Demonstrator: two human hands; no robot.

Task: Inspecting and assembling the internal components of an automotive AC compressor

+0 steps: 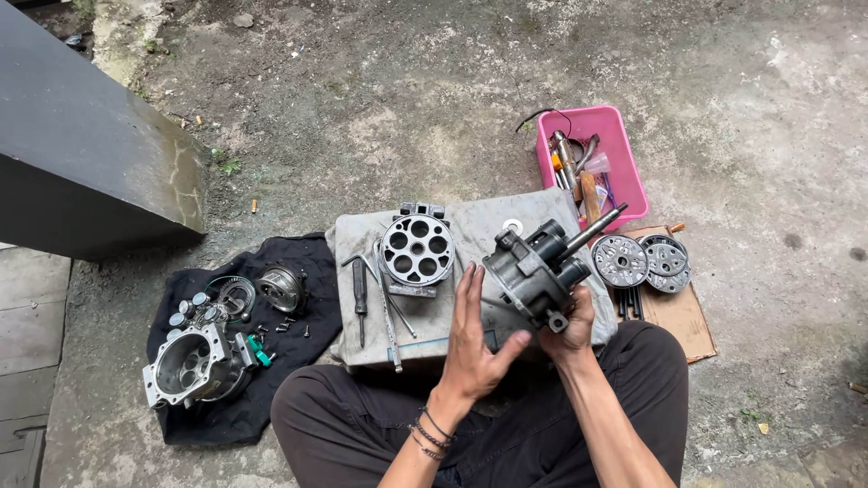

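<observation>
You've got the pump housing [529,271] held up over the counter [470,226], right hand [571,327] gripping it from below, left hand [472,339] open flat against its side. Shaft [592,231], the long axis, points up-right. Teardown looks well along: cylinder block [417,249], 3 valve plates [644,262] and another casing [190,366] already off.

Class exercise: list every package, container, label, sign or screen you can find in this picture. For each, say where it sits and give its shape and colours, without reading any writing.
No labels, signs or screens show.
Pink tub: on the concrete, upper right; rectangular, open-topped plastic, holding tools.
Cardboard sheet: flat on the ground at right; brown, with round metal discs on it.
</observation>
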